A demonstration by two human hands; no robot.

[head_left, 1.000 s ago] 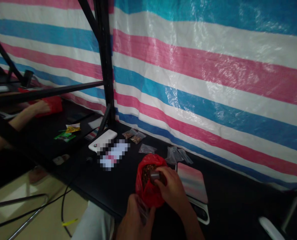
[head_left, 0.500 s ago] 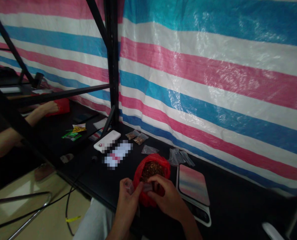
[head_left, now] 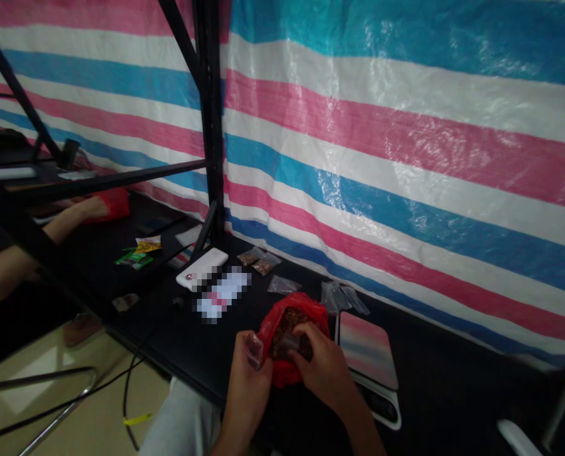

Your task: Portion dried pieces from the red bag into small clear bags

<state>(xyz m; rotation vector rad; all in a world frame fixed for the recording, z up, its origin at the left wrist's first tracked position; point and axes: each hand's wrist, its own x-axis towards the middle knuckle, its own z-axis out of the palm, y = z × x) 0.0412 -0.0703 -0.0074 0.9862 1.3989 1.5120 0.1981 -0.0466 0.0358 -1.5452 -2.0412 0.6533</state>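
Observation:
A red plastic bag (head_left: pixel 275 372) stands open on the black table, full of brown, seed-like bits (head_left: pixel 294 318). My right hand (head_left: pixel 327 367) reaches into its mouth, thumb and fingers closed on a small translucent cup (head_left: pixel 291 342) against the bits. At the bag's left side is my left hand (head_left: pixel 247 380), closed on a small clear zip bag (head_left: pixel 254 350). Its fingertips touch the red bag's edge; whether they grip it I cannot tell. Right of the bag lies a kitchen scale (head_left: pixel 368 351) with a striped reflection on its plate.
Behind the red bag lie flat clear bags (head_left: pixel 284 285), more clear bags (head_left: pixel 332 297) and two filled sachets (head_left: pixel 266 263). A white power bank (head_left: pixel 201 269) and a blurred-out phone (head_left: pixel 223 294) lie to the left. Beyond a black frame post (head_left: pixel 211 126), another person's hand (head_left: pixel 95 208) touches red plastic.
My right hand has moved the cup away from my left fingers and deeper into the red bag. My left hand has turned slightly, and the bag's mouth has shifted right.

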